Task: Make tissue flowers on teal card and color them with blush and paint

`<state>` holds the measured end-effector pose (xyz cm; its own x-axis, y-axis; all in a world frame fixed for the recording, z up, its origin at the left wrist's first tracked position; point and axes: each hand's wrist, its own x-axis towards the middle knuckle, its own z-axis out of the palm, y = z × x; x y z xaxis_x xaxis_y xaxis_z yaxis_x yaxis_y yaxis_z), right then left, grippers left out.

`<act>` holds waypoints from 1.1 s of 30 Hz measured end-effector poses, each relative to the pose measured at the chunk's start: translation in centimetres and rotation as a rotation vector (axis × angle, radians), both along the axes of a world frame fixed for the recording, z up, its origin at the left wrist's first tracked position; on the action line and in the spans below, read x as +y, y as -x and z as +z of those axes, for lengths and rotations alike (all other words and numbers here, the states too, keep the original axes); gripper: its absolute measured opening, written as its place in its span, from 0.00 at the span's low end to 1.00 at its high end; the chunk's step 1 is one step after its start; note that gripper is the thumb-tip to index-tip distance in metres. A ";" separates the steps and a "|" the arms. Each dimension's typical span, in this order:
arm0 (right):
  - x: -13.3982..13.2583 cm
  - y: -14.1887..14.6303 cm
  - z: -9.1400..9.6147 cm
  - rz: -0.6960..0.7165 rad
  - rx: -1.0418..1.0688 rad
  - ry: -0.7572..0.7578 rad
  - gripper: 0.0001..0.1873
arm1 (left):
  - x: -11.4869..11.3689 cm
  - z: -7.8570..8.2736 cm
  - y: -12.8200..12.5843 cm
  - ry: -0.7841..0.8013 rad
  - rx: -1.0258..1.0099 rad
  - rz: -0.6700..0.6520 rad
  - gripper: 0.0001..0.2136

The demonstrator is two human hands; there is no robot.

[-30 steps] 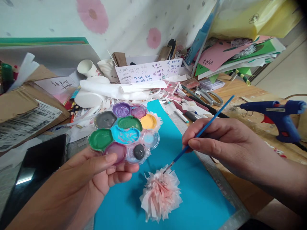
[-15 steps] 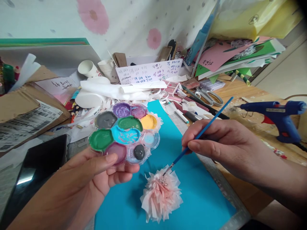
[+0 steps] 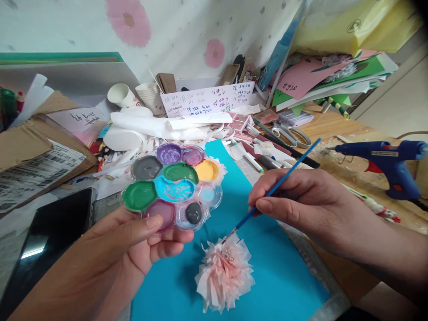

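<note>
My left hand [image 3: 133, 249] grips a clear plastic paint palette [image 3: 180, 171] by its near edge, thumb on top. Its round wells hold green, blue, purple, yellow, grey and black paint. In my right hand [image 3: 297, 200] a thin blue paintbrush [image 3: 281, 183] is pinched, slanting down to the left. The brush tip touches, or nearly touches, the upper edge of a pink tissue-paper flower [image 3: 224, 278]. Small dark marks show near the flower's top centre. Beneath the flower lies a blue sheet of paper [image 3: 274, 272].
A blue glue gun [image 3: 384, 156] rests on the wooden table at the right. Scissors [image 3: 290, 133], markers and paper rolls [image 3: 160, 125] crowd the back, with paper cups [image 3: 120, 96] behind. A dark phone [image 3: 50, 245] and a cardboard box [image 3: 40, 147] are at the left.
My right hand has shifted slightly left, and the brush tip has moved from the dark marks up and left to the flower's upper edge. The palette stays nearly still.
</note>
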<state>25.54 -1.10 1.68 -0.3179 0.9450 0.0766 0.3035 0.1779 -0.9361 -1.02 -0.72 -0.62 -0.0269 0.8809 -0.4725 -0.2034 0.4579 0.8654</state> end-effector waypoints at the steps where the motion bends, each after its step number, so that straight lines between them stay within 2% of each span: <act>1: 0.0 0.0 0.0 0.001 -0.001 0.000 0.07 | -0.1 0.0 0.0 -0.004 -0.001 -0.006 0.10; 16: 0.0 0.1 -0.1 -0.006 -0.013 -0.005 0.09 | 0.0 0.2 -0.4 -0.029 0.026 -0.037 0.06; 33: -0.1 0.4 0.1 -0.004 -0.002 -0.023 0.11 | -0.1 -0.1 0.0 -0.015 0.008 0.002 0.11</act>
<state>25.10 -1.22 1.81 -0.3140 0.9444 0.0977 0.3065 0.1982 -0.9310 -1.01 -0.86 -0.68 -0.0321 0.8877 -0.4593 -0.1975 0.4448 0.8736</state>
